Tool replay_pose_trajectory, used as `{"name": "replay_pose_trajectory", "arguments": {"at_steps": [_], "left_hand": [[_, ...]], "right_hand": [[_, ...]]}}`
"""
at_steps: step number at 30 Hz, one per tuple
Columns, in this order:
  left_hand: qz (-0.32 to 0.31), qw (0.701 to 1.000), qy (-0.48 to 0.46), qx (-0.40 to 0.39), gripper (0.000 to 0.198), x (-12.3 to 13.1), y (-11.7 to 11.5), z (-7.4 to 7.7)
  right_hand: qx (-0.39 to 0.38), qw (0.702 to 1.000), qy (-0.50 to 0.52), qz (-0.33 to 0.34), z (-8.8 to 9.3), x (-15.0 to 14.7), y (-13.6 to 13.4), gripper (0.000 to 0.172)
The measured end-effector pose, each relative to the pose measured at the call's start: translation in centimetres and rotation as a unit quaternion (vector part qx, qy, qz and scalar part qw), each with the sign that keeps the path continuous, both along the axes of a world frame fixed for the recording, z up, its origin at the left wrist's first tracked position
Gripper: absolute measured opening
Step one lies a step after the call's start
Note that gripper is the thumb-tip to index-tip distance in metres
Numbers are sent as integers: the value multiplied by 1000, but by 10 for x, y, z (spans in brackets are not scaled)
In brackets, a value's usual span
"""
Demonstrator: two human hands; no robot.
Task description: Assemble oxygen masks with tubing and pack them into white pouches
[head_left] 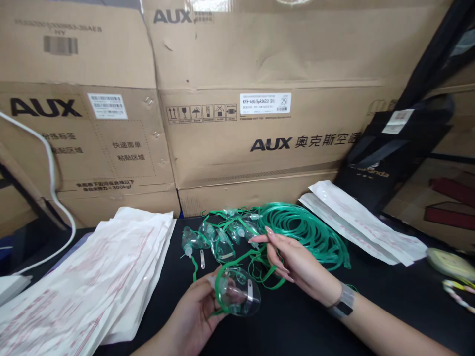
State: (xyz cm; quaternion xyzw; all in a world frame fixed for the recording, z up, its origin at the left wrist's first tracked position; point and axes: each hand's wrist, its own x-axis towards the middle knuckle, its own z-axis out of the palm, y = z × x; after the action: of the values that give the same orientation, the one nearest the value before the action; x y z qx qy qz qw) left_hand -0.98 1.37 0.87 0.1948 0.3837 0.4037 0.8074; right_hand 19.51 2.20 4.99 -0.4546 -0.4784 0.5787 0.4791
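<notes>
My left hand [198, 309] is closed around a clear green oxygen mask [239, 291], held just above the black table near its front edge. A thin green elastic strap [260, 269] loops off the mask to my right hand [293, 262], whose fingers are curled into it, with thumb and forefinger stretched toward the pile. A watch with a grey band sits on my right wrist. Behind the hands lie several more green masks [217, 237] and a coil of green tubing [308, 230].
A thick stack of white paper pouches [92, 277] covers the left of the black table [371, 296]. Two more pouches [363, 222] lie at the right. AUX cardboard boxes [260, 99] wall off the back. A black bag [393, 143] leans at right, a white cable [55, 198] at left.
</notes>
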Motion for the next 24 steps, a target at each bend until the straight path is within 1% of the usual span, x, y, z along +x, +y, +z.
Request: {"name": "replay_pose_trajectory", "arguments": {"at_steps": [2,4,6,9,13,16,18,19,21,23,24], "left_hand": [[-4,1000,3,5,13,0,0,0],[-7,1000,1,11,16,0,0,1],[-8,1000,1,13,17,0,-1,1],[-7,1000,3,16,16,0,-1,2],[-9,1000,1,14,14,1,0,2],[-13,1000,-2,17,9,1,0,2],[-6,999,15,32,9,1,-1,1],[-4,998,29,47,11,1,-2,0],[-15,992,63,112,16,2,-5,-1],[-36,970,115,210,22,2,-11,-1],[-46,953,148,259,25,2,-14,-1]], "right_hand": [[4,999,-36,-2,-2,1,1,44],[17,996,-88,4,-2,2,1,49],[48,990,-129,8,0,1,0,52],[99,983,-152,-2,3,0,-2,46],[95,989,-113,-24,0,1,-1,31],[73,996,-47,-25,-6,3,2,25],[43,999,12,-18,-9,4,3,18],[29,999,40,-11,-10,4,4,17],[11,997,81,0,-10,6,4,22],[2,996,90,10,-9,7,4,27],[1,996,85,13,-9,7,4,27]]}}
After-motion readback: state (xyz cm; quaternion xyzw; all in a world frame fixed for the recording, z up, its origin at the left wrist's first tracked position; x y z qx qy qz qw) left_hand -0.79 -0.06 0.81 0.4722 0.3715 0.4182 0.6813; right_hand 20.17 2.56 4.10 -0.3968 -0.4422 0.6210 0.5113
